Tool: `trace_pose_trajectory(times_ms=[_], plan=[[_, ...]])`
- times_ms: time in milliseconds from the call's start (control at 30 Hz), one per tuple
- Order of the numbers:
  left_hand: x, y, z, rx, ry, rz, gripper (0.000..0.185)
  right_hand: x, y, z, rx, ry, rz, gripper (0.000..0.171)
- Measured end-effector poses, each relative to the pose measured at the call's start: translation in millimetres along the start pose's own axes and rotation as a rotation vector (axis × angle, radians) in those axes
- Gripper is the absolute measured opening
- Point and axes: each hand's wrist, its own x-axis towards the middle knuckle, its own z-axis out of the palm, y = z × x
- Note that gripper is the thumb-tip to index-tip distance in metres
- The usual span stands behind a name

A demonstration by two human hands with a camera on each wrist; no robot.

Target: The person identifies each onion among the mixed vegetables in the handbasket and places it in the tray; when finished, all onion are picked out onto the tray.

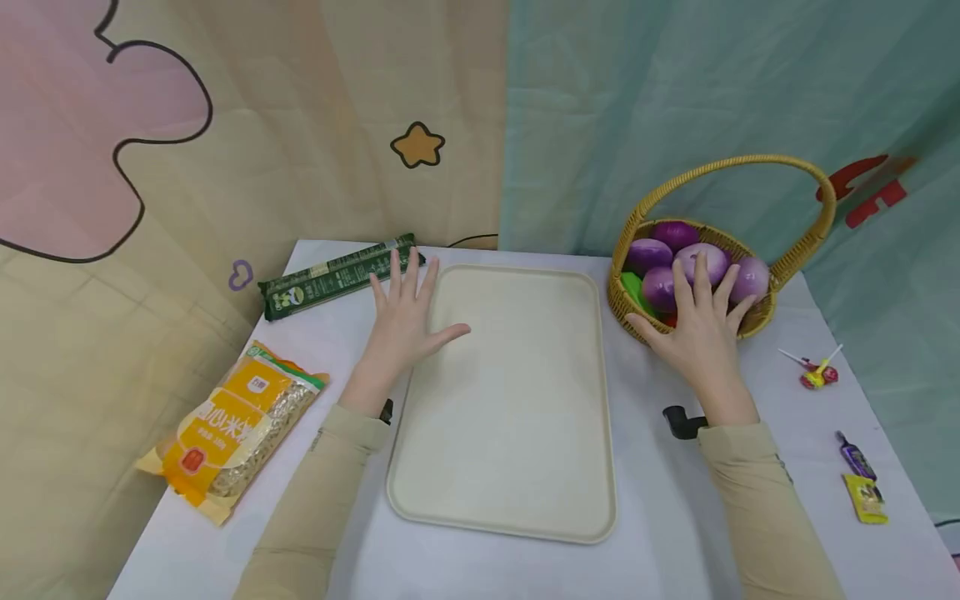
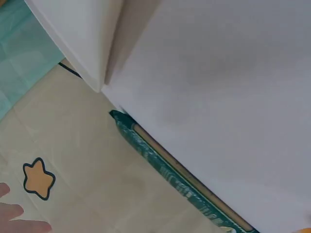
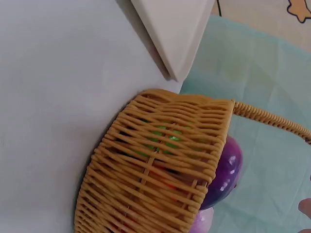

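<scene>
My left hand (image 1: pixel 401 321) is spread with straight fingers over the left edge of a cream tray (image 1: pixel 510 400), holding nothing. Its fingertips overlap a long green packet (image 1: pixel 337 279) in the head view. On the other side, my right hand (image 1: pixel 701 337) is also spread, fingers straight, in front of a wicker basket (image 1: pixel 617 292). Several shiny purple onion-like vegetables (image 1: pixel 648 257) fill the basket, with something green (image 1: pixel 636 292) among them. In the right wrist view the woven side of the basket (image 3: pixel 155 160) fills the lower middle, and only fingertips show at the right edge.
At the left lies a yellow bag of grain (image 1: pixel 232 429). Lollipops (image 1: pixel 817 375) lie right of the basket. Nearer the right edge are a small purple item (image 1: pixel 857 458) and a yellow sachet (image 1: pixel 866 500). A patterned curtain (image 1: pixel 360 125) hangs behind the white table (image 1: pixel 652 517).
</scene>
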Motion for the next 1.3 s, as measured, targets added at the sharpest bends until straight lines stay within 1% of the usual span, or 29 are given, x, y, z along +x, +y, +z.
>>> trace_pose_trajectory(times_ms=[100, 167, 267, 400, 533, 600, 667, 767, 900, 967, 1033, 1133, 1200, 1300], plan=[[-8.1, -11.6, 2.5, -0.066, 0.01, -0.034, 0.108, -1.1, 2.6, 0.9, 0.037, 0.009, 0.007, 0.101], [-15.0, -21.2, 3.8, -0.109, 0.012, -0.077, 0.105, -1.2, 6.2, 1.6, 0.061, 0.015, 0.015, 0.101], [-23.7, -34.7, 5.9, -0.147, 0.019, -0.131, 0.1, -0.2, 13.4, 2.5, 0.104, 0.02, 0.034, 0.101], [-32.3, -46.4, 7.3, -0.184, -0.013, -0.183, 0.093, 3.9, 20.8, 3.8, 0.15, 0.016, 0.074, 0.099], [-38.1, -53.2, 8.0, -0.252, -0.081, -0.242, 0.084, 13.4, 24.8, 7.9, 0.209, 0.018, 0.13, 0.095], [-40.2, -55.7, 8.6, -0.301, -0.126, -0.274, 0.079, 19.9, 26.1, 10.2, 0.247, 0.003, 0.168, 0.095], [-42.0, -57.1, 9.1, -0.347, -0.18, -0.303, 0.075, 26.6, 27.4, 12.0, 0.277, -0.021, 0.21, 0.096], [-44.6, -57.2, 9.0, -0.434, -0.279, -0.363, 0.071, 35.4, 28.9, 13.0, 0.316, -0.057, 0.274, 0.1], [-47.3, -57.1, 10.3, -0.496, -0.397, -0.423, 0.066, 43.1, 29.3, 14.7, 0.349, -0.106, 0.345, 0.102], [-48.6, -56.9, 12.3, -0.519, -0.446, -0.444, 0.062, 45.3, 28.1, 16.8, 0.352, -0.134, 0.372, 0.103], [-49.3, -56.0, 14.7, -0.565, -0.489, -0.462, 0.057, 47.1, 27.3, 19.3, 0.351, -0.148, 0.393, 0.103], [-48.9, -53.8, 20.1, -0.627, -0.526, -0.465, 0.055, 48.8, 26.8, 23.0, 0.335, -0.15, 0.414, 0.105], [-48.0, -51.9, 24.0, -0.628, -0.538, -0.453, 0.055, 49.8, 27.7, 26.2, 0.327, -0.129, 0.418, 0.103], [-47.1, -48.6, 29.5, -0.579, -0.539, -0.448, 0.056, 49.0, 28.1, 31.0, 0.325, -0.075, 0.417, 0.099]])
